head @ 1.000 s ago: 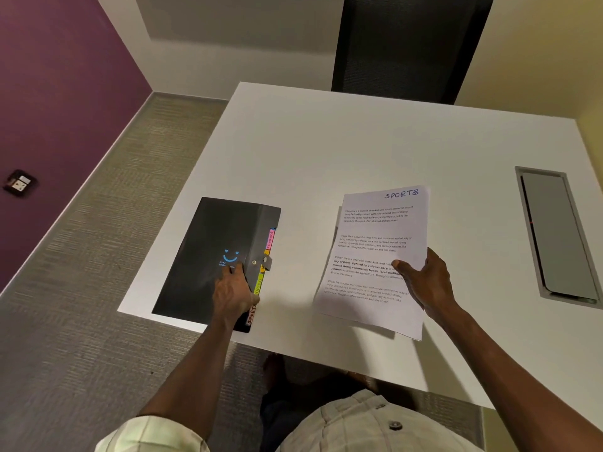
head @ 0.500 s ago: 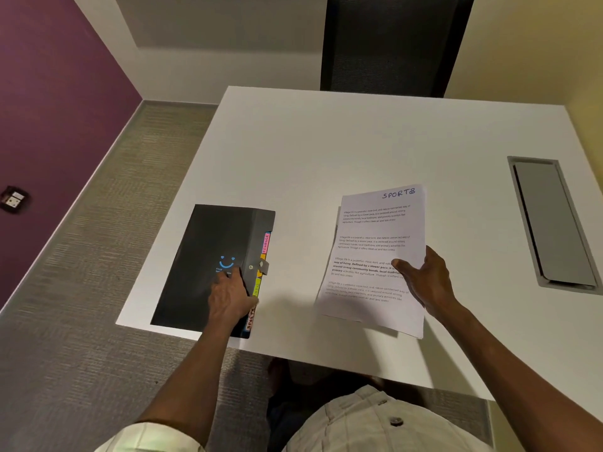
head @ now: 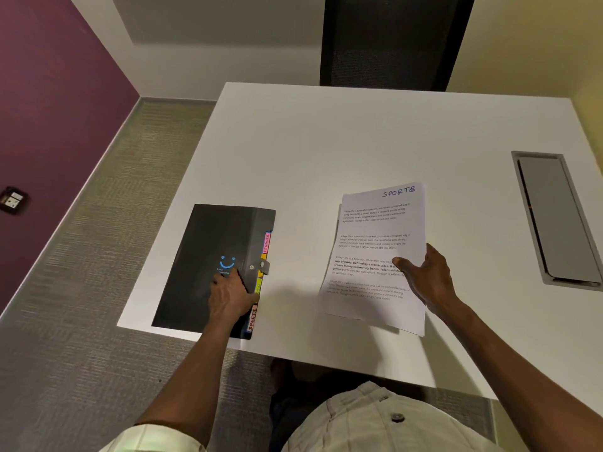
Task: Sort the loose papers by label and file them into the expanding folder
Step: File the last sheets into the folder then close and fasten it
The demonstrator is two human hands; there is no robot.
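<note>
Left hand (head: 232,296) — palm down at 8 o'clock, fingers curled over the right edge of the folder (head: 208,265), thumb tucked at the tabbed side; forearm enters from 6 o'clock. It grips the folder near its snap clasp (head: 262,267).

Right hand (head: 427,278) — at 4 o'clock, thumb on top of the papers (head: 380,252), fingers beneath the right edge; it pinches the stack and holds it tilted, its lower part lifted off the table (head: 342,151).

Folder — one, black, closed, lying flat at 8 o'clock near the table's front left corner, a blue smile mark on its cover. Coloured tabs (head: 261,272) show along its right edge; the exact count cannot be told, though pink, orange, yellow and red ones are seen.

Papers — one stack, at 4 o'clock, well apart from the folder; the number of sheets cannot be told. Top sheet carries four printed paragraphs and the handwritten label "SPORTS" at its top right corner.

Table — one, white, with one grey hatch (head: 558,216) set into it at 3 o'clock.

Chair (head: 391,40) — one, dark, at 12 o'clock behind the table.

Wall socket (head: 13,200) — one, on the purple wall at 9 o'clock.

Change against the earlier views — both hands keep the same holds; folder and papers lie where they were. The view itself has shifted slightly.
</note>
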